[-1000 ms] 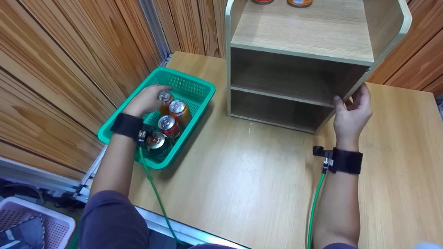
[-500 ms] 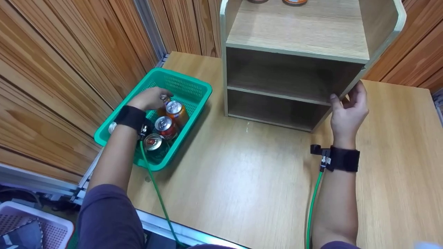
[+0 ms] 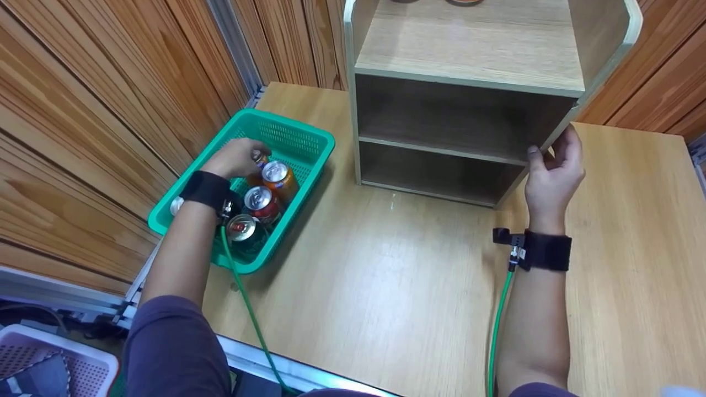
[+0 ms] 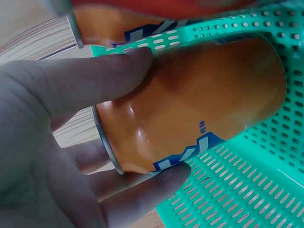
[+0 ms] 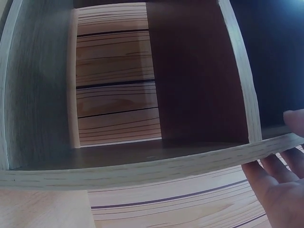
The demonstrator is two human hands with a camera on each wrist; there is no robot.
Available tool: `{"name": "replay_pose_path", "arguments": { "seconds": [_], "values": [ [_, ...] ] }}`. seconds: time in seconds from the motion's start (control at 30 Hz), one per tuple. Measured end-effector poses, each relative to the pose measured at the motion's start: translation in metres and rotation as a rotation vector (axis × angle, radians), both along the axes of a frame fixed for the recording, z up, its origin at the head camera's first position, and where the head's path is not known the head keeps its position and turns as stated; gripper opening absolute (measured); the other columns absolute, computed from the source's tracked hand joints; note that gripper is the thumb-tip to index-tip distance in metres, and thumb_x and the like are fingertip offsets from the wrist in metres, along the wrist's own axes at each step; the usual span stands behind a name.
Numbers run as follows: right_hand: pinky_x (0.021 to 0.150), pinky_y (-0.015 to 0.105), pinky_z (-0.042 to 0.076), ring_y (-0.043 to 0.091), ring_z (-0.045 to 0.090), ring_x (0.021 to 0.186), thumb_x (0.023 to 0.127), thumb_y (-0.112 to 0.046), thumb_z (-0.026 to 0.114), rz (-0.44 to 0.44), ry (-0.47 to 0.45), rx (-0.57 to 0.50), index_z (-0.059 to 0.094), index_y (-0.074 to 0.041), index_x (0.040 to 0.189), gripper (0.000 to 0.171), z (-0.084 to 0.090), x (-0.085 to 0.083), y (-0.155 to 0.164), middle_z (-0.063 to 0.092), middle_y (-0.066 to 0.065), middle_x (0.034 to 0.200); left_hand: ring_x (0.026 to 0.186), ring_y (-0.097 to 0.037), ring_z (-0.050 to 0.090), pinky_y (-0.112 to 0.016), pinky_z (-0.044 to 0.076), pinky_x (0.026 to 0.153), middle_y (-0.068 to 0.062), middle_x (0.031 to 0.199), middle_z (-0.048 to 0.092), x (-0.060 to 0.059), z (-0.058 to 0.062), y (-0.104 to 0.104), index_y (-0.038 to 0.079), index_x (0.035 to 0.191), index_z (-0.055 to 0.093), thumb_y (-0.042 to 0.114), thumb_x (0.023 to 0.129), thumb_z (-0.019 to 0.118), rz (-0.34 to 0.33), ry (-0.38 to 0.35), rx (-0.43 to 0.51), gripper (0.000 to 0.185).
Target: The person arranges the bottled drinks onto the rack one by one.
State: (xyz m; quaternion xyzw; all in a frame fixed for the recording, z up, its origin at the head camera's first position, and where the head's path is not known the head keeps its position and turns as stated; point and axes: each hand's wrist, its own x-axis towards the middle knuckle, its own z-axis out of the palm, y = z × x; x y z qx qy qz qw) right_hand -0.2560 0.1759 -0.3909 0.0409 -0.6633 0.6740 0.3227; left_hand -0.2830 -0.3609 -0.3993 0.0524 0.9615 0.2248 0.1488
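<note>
In the head view my left hand [image 3: 234, 157] is inside the green basket [image 3: 317, 132]. It grips an orange soda can [image 4: 199, 95]; the left wrist view shows the thumb on one side and fingers on the other, near the can's rim, with the can standing in the basket. Close by are a second orange can [image 3: 280, 179], a red can [image 3: 262, 204] and a dark green can [image 3: 248, 234]. On the right, my right hand [image 3: 554, 179] holds the side panel of the wooden shelf unit [image 3: 469, 82], thumb on the front edge and fingers behind it.
The shelf unit has two lower compartments, and two cans, mostly cut off, stand on its top. Something whitish [image 3: 176, 205] shows at the basket's left rim. Wooden walls border the table [image 3: 386, 286]. Green cables [image 3: 499, 320] run from both wrists. A pink basket [image 3: 91, 353] stands lower left.
My left hand has reached further over the orange can, hiding more of its top. The whole head view has shifted slightly. My right hand keeps its hold on the shelf's side.
</note>
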Motion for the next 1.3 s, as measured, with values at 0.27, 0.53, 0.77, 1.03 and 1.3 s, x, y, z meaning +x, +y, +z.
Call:
{"name": "replay_pose_path", "arguments": {
  "seconds": [0.27,0.53,0.77,1.03,1.3],
  "values": [
    [0.095,0.034,0.037,0.017,0.043,0.117,0.08,0.014,0.052,0.001,0.015,0.021,0.048,-0.007,0.125,0.049,0.003,0.001,0.001,0.048,0.006,0.125,0.102,-0.028,0.045,-0.045,0.042,0.08,-0.01,0.114,0.052,0.008,0.011,-0.003,0.015,0.12,0.056,0.01,0.077,0.067,0.045,0.124,0.024,0.045],
    [0.094,0.034,0.037,0.017,0.044,0.116,0.08,0.013,0.052,-0.002,0.014,0.007,0.049,-0.007,0.124,0.049,0.002,0.003,0.001,0.049,0.007,0.125,0.105,-0.028,0.046,-0.046,0.042,0.081,-0.008,0.121,0.049,0.024,0.039,-0.003,0.019,0.123,0.054,0.013,0.077,0.069,0.12,0.217,0.019,0.049],
    [0.094,0.034,0.037,0.018,0.044,0.116,0.08,0.015,0.051,-0.003,0.014,-0.008,0.049,-0.007,0.124,0.049,0.003,0.003,0.002,0.05,0.007,0.124,0.109,-0.027,0.045,-0.046,0.041,0.084,-0.005,0.128,0.046,0.043,0.07,0.012,0.02,0.121,0.056,0.018,0.075,0.071,0.118,0.359,0.018,0.048],
    [0.094,0.034,0.037,0.017,0.044,0.116,0.08,0.015,0.051,-0.015,-0.003,-0.002,0.049,-0.008,0.124,0.049,0.003,0.004,0.002,0.05,0.007,0.125,0.109,-0.022,0.046,-0.042,0.043,0.083,0.002,0.127,0.046,0.062,0.105,0.045,0.023,0.118,0.058,0.024,0.077,0.069,0.065,0.486,0.049,0.042],
    [0.095,0.034,0.037,0.017,0.043,0.117,0.08,0.015,0.051,-0.011,0.008,0.012,0.049,-0.007,0.124,0.049,0.004,0.005,0.002,0.049,0.006,0.125,0.111,-0.016,0.046,-0.034,0.047,0.082,0.008,0.128,0.045,0.083,0.122,0.069,0.024,0.115,0.06,0.024,0.077,0.07,0.004,0.584,0.135,0.039]
  ]
}}
